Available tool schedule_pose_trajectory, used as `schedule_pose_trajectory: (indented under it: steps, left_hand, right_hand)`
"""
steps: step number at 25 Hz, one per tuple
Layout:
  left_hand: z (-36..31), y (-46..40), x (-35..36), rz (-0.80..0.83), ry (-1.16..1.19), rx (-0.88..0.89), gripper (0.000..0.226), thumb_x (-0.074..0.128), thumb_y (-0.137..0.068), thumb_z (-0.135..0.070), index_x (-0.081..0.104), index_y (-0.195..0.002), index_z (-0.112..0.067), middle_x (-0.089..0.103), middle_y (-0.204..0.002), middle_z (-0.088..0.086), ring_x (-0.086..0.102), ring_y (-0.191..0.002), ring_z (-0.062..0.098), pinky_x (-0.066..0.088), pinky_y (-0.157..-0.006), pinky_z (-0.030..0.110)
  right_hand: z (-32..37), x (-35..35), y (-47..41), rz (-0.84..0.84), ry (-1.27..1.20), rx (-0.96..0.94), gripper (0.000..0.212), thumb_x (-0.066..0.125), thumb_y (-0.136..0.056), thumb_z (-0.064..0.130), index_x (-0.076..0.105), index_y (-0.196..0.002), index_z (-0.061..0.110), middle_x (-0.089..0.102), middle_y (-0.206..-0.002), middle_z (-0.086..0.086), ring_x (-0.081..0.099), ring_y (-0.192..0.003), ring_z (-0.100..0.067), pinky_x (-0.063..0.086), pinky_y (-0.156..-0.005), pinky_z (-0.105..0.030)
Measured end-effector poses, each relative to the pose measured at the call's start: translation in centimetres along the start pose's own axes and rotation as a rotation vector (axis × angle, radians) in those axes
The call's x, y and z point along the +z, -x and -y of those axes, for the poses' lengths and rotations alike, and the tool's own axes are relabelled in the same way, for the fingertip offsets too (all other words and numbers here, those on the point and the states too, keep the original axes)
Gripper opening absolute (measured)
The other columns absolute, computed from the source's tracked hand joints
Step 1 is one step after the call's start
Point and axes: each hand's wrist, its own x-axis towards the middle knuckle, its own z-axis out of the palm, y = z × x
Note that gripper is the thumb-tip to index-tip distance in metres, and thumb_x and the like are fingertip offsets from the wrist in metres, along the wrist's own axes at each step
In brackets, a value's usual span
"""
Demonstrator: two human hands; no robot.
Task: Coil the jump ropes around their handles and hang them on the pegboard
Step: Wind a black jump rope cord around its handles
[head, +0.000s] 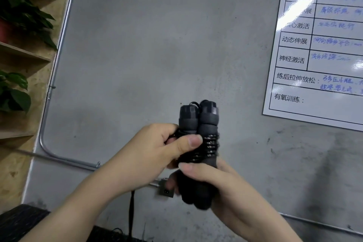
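Observation:
Two black jump rope handles (198, 120) stand side by side, upright, in front of a grey wall. Black rope (208, 147) is coiled in several turns around their middle. My left hand (157, 153) grips the handles from the left, its thumb pressing on the coil. My right hand (220, 180) holds the lower ends of the handles from below and the right, thumb across the front. No pegboard is in view.
A grey concrete wall (157, 45) with a metal conduit (59, 45) fills the view. A wooden shelf (23, 53) with potted plants (17, 12) is at the left. A white training chart (322, 45) hangs at the upper right. A black cable (131, 214) hangs below a wall socket (167, 190).

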Motion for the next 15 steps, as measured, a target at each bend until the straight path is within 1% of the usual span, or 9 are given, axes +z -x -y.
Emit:
schedule_pose_trajectory:
  steps: [2, 4, 5, 6, 7, 8, 10, 12, 15]
  left_hand:
    - [-0.5, 0.4, 0.1, 0.126, 0.095, 0.045, 0.077, 0.067, -0.069, -0.084, 0.073, -0.107, -0.018, 0.074, -0.101, 0.020, 0.071, -0.095, 0.040, 0.057, -0.087, 0.054]
    - [-0.8, 0.5, 0.2, 0.128, 0.069, 0.047, 0.077, 0.062, -0.068, -0.089, 0.073, -0.107, -0.023, 0.076, -0.102, 0.010, 0.072, -0.101, 0.030, 0.054, -0.095, 0.052]
    - [-0.8, 0.4, 0.1, 0.117, -0.011, 0.009, 0.089, 0.055, -0.063, -0.097, 0.072, -0.101, -0.018, 0.074, -0.090, 0.007, 0.070, -0.089, 0.022, 0.055, -0.089, 0.048]
    - [-0.7, 0.3, -0.2, 0.110, -0.137, -0.051, 0.102, 0.045, -0.055, -0.106, 0.068, -0.088, -0.012, 0.063, -0.072, 0.006, 0.060, -0.071, 0.016, 0.054, -0.075, 0.042]
    - [-0.7, 0.4, -0.5, 0.099, -0.272, -0.116, 0.109, 0.036, -0.046, -0.112, 0.057, -0.075, -0.009, 0.044, -0.060, 0.001, 0.043, -0.059, 0.014, 0.044, -0.061, 0.035]
    - [-0.9, 0.5, -0.7, 0.079, -0.374, -0.163, 0.106, 0.030, -0.040, -0.114, 0.044, -0.066, -0.012, 0.031, -0.055, -0.006, 0.031, -0.055, 0.012, 0.031, -0.054, 0.031]
    - [-1.5, 0.6, -0.9, 0.031, -0.437, -0.199, 0.099, 0.030, -0.036, -0.114, 0.030, -0.063, -0.019, 0.024, -0.054, -0.011, 0.023, -0.053, 0.012, 0.022, -0.054, 0.031]
    - [-1.6, 0.7, -0.7, -0.031, -0.435, -0.153, 0.097, 0.033, -0.039, -0.113, 0.028, -0.063, -0.019, 0.025, -0.054, -0.011, 0.024, -0.053, 0.012, 0.023, -0.056, 0.033]
    - [-1.5, 0.8, 0.0, -0.072, -0.462, -0.074, 0.083, 0.040, -0.061, -0.101, 0.032, -0.063, -0.018, 0.030, -0.053, -0.009, 0.027, -0.051, 0.011, 0.026, -0.053, 0.030]
  right_hand:
    - [0.3, -0.1, 0.2, 0.171, -0.140, -0.004, 0.034, 0.075, -0.072, 0.020, 0.071, -0.104, 0.010, 0.059, -0.081, -0.015, 0.055, -0.063, -0.026, 0.045, -0.061, -0.032]
    - [-0.1, -0.4, 0.0, 0.108, -0.052, -0.036, 0.027, 0.073, -0.065, 0.021, 0.065, -0.085, 0.005, 0.051, -0.068, -0.012, 0.048, -0.051, -0.023, 0.038, -0.057, -0.039]
    - [-0.2, -0.4, -0.2, 0.051, 0.025, -0.040, 0.022, 0.072, -0.063, 0.023, 0.062, -0.074, 0.007, 0.048, -0.063, -0.014, 0.045, -0.048, -0.023, 0.036, -0.055, -0.040]
    - [-0.2, -0.4, -0.3, 0.000, 0.106, -0.038, 0.017, 0.070, -0.062, 0.024, 0.059, -0.066, 0.011, 0.046, -0.060, -0.015, 0.043, -0.046, -0.024, 0.034, -0.056, -0.042]
    - [-0.1, -0.5, -0.3, -0.043, 0.178, -0.028, 0.014, 0.067, -0.062, 0.023, 0.056, -0.061, 0.015, 0.046, -0.057, -0.015, 0.042, -0.046, -0.024, 0.033, -0.056, -0.043]
    - [0.1, -0.7, -0.3, -0.076, 0.243, -0.017, 0.013, 0.065, -0.063, 0.022, 0.054, -0.059, 0.016, 0.046, -0.054, -0.013, 0.041, -0.047, -0.024, 0.032, -0.056, -0.040]
    - [0.4, -1.1, -0.2, -0.124, 0.329, -0.003, 0.013, 0.061, -0.065, 0.019, 0.050, -0.062, 0.012, 0.045, -0.050, -0.006, 0.039, -0.048, -0.023, 0.031, -0.051, -0.031]
    - [0.8, -1.6, -0.2, -0.188, 0.384, -0.014, 0.014, 0.060, -0.065, 0.018, 0.049, -0.066, 0.009, 0.041, -0.052, -0.003, 0.034, -0.049, -0.020, 0.029, -0.046, -0.025]
    - [0.9, -2.1, -0.5, -0.271, 0.472, -0.029, 0.022, 0.057, -0.064, 0.019, 0.044, -0.070, 0.003, 0.036, -0.054, -0.005, 0.028, -0.053, -0.019, 0.023, -0.048, -0.028]
